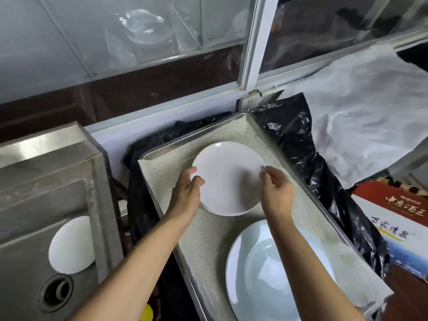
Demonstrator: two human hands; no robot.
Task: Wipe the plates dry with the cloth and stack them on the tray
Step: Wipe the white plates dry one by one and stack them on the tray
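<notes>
Head view: you have both hands at one white plate [228, 178] on the cloth-lined tray [298, 172]. Your left hand [188, 188] curls its fingers [196, 180] over the plate's left rim; your right hand [276, 186] pinches the right rim, fingers bent. The plate sits on at least one other plate, whose edge shows beneath it on the near left, so a stack appears begun. A larger, pale blue plate [261, 269] lies nearer you on the same tray, and another white plate [70, 245] waits in the sink [27, 205]. No wiping cloth is in either hand. Risks, as judged: letting go unevenly could leave the top plate off-centre and liable to slide; your right forearm passes over the blue plate and could knock it; a damp plate may slip from a light pinch.
</notes>
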